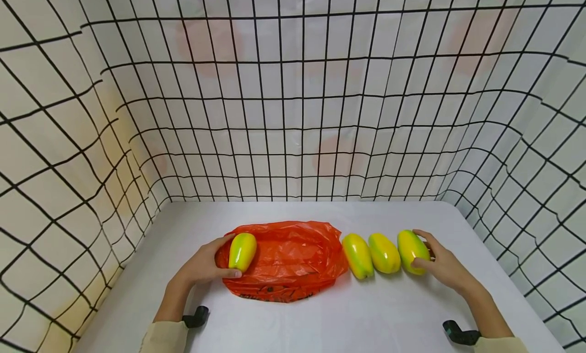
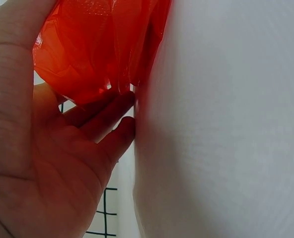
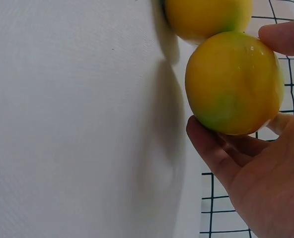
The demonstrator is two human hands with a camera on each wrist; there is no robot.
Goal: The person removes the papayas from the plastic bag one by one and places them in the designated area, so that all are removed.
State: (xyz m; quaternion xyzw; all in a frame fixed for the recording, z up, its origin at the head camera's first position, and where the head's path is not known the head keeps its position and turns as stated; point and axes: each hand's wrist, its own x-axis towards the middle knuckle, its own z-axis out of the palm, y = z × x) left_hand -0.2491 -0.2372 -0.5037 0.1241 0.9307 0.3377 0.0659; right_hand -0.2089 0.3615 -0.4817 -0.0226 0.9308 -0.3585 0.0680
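Observation:
A red plastic bag (image 1: 293, 256) lies spread on the table, its surface wrinkled, with dark print along the near edge. On its left end is a glossy yellow-green mango (image 1: 242, 252). My left hand (image 1: 208, 261) holds the bag's left end, thumb and forefinger on either side of that mango; in the left wrist view the red plastic (image 2: 102, 44) hides the fruit. At the right, my right hand (image 1: 441, 261) grips another mango (image 1: 412, 251) between thumb and fingers. In the right wrist view this mango (image 3: 234, 83) looks slightly above the white surface.
Two more mangoes, one (image 1: 358, 256) by the bag's right end and one (image 1: 384, 253) beside the held fruit, stand in a row. White table cloth (image 1: 320, 322) surrounds everything. Walls of white sheet with a black grid (image 1: 302, 114) enclose the table's back and sides.

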